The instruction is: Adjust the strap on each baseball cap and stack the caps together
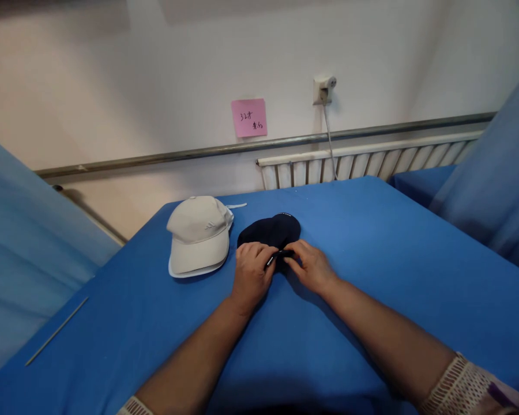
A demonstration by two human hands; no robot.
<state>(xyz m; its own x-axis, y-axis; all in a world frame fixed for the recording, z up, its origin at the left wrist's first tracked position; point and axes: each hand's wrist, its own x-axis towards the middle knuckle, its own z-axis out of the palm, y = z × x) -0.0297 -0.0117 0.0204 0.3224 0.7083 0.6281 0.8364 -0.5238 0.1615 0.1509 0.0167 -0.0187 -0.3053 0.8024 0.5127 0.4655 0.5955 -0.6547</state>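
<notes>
A dark navy cap lies on the blue-covered table, its brim pointing away to the right. The cap's black strap is pinched from both sides, with a small shiny piece near the left fingers. My left hand is closed on the strap's left part, and my right hand grips its right part between thumb and fingers. Left of the hands sits a beige cap, stacked over a paler one whose light rim shows beneath. The strap's fastening is too small to make out.
A thin stick lies at the table's left side. Blue curtains hang at the left and right. Behind the table are a metal rail, a radiator, a plugged-in cable and a pink note.
</notes>
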